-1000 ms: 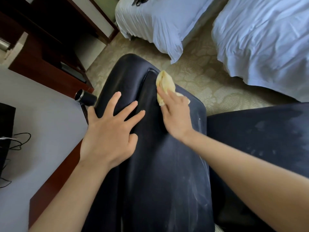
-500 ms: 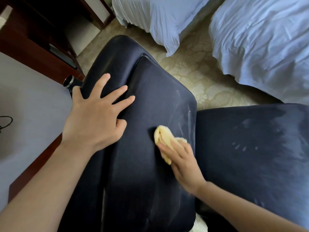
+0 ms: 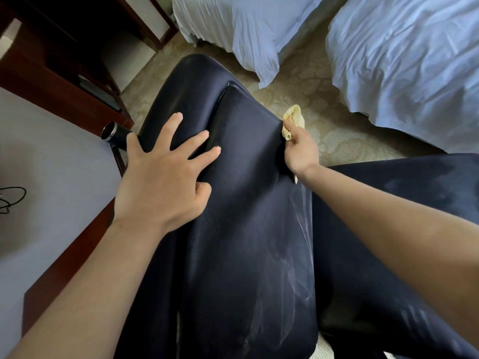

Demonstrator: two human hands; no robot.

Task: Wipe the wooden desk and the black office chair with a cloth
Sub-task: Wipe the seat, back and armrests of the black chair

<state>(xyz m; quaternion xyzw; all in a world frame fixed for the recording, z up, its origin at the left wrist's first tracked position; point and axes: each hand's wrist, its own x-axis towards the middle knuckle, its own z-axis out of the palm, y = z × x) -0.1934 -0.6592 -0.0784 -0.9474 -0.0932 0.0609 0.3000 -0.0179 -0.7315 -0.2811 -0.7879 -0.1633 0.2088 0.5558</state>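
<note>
The black office chair's backrest point(image 3: 241, 229) fills the middle of the view, with its seat point(image 3: 404, 229) at the right, both streaked with wipe marks. My left hand point(image 3: 160, 182) lies flat with spread fingers on the backrest's left side. My right hand point(image 3: 300, 149) grips a bunched yellow cloth point(image 3: 293, 117) against the backrest's upper right edge. The wooden desk point(image 3: 70, 257) shows at the left, its top looking pale grey with a dark red-brown edge.
The chair's chrome-tipped armrest point(image 3: 114, 132) touches the desk corner. Black cables point(image 3: 10, 198) lie on the desk at far left. Two beds with white linen point(image 3: 401, 53) stand beyond on patterned carpet point(image 3: 324, 120). Dark wooden furniture point(image 3: 51, 47) is at upper left.
My right hand carried the cloth from the middle of the backrest up and right to its upper right edge. My left hand stayed pressed on the backrest's left side.
</note>
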